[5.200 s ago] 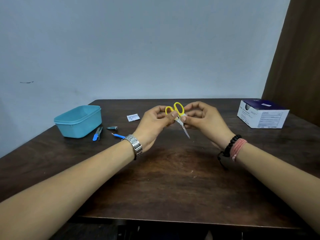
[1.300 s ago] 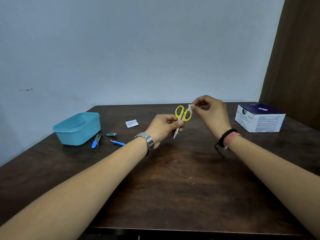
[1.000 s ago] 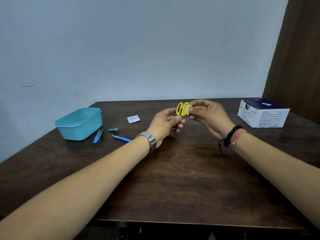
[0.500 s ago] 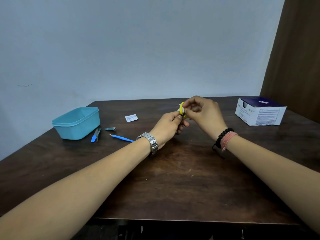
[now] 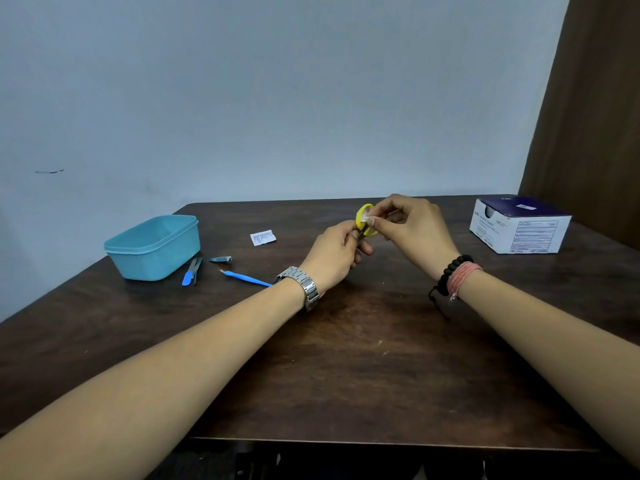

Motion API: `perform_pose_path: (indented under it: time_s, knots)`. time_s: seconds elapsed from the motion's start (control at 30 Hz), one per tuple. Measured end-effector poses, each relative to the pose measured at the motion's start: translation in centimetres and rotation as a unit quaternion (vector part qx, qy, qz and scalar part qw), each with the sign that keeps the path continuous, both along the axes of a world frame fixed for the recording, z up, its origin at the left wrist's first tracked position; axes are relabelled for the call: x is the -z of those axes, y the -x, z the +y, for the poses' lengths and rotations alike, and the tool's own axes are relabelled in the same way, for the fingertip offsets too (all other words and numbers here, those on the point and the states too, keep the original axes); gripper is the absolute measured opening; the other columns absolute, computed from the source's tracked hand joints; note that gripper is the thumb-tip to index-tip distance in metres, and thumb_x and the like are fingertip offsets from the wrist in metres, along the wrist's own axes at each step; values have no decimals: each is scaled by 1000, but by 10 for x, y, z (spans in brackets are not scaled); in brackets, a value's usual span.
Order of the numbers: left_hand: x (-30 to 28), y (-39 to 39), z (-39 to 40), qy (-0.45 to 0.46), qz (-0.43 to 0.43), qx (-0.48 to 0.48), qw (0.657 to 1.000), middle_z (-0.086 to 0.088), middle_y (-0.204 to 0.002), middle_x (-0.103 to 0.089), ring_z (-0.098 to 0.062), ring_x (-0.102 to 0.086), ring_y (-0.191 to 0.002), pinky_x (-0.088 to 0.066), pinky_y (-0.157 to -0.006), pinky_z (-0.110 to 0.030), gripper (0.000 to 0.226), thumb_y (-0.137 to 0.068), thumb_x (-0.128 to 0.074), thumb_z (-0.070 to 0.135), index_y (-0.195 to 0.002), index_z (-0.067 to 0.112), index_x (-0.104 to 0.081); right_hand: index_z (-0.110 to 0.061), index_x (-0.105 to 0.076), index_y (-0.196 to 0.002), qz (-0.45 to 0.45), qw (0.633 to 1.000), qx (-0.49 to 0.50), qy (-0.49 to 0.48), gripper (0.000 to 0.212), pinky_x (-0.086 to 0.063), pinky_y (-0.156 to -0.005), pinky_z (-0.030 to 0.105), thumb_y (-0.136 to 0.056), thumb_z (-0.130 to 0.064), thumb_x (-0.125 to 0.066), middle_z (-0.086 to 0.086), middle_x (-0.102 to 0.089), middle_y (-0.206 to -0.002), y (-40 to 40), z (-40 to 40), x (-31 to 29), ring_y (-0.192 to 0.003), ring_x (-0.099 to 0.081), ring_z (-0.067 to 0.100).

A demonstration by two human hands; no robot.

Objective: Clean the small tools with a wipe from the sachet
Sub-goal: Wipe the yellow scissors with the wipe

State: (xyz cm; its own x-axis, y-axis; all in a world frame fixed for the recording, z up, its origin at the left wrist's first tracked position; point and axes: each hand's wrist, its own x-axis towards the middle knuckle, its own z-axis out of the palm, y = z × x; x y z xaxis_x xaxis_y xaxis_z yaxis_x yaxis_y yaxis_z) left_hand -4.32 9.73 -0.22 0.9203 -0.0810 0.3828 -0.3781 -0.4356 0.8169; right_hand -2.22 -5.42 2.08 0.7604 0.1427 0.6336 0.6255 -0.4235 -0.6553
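Above the table's (image 5: 346, 358) middle, the left hand (image 5: 334, 252) grips the scissors (image 5: 363, 216) upright, yellow handles up, blades hidden in the fist, while the right hand (image 5: 414, 226) pinches a wipe (image 5: 366, 215) against a handle.

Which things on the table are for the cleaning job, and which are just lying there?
For the job:
- yellow scissors, held by the left hand
- wipe, pinched by the right hand
- torn sachet
- nail clipper
- blue-handled tools
- blue pick

Just lying about:
- teal tub
- white and blue box
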Motion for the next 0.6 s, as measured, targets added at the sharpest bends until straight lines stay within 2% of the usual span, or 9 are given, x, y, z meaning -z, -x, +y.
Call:
perform_pose_path:
  time_s: [0.13,0.27,0.43,0.6]
  knots:
    - [-1,0,1,30,9,-10,999,0,-77,-63,-9,-47,-55,-41,-55,-22,27,-103,-32,9,-100,13,-58,-9,-71,-80,-67,994,-10,80,3,-52,-72,33,-79,-8,-73,1,-71,-79,5,3,4,-75,-64,16]
    - [-1,2,-1,-15,8,3,1000,2,-78,-64,-7,-48,-53,-41,-54,-19,26,-102,-32,10,-103,16,-58,-6,-68,-78,-90,995,30,44,5,-52,-69,29,-81,-9,-71,3,-70,-80,-1,-2,-1,-73,-65,15]
    - [-1,4,-3,9,15,8,1000,0,-77,-62,-10,-45,-53,-39,-52,-23,25,-103,-32,9,-97,15,-55,-4,-66,-76,-139,985,-6,104,7,-48,-66,27,-74,3,-69,4,-67,-78,3,2,6,-71,-62,18]
    - [-1,4,-2,-11,23,15,1000,5,-77,-63,-9,-46,-55,-41,-54,-25,23,-103,-33,13,-99,18,-55,-4,-66,-76,-118,991,28,61,6,-51,-63,28,-80,-5,-70,3,-69,-73,-6,-3,2,-68,-65,17]
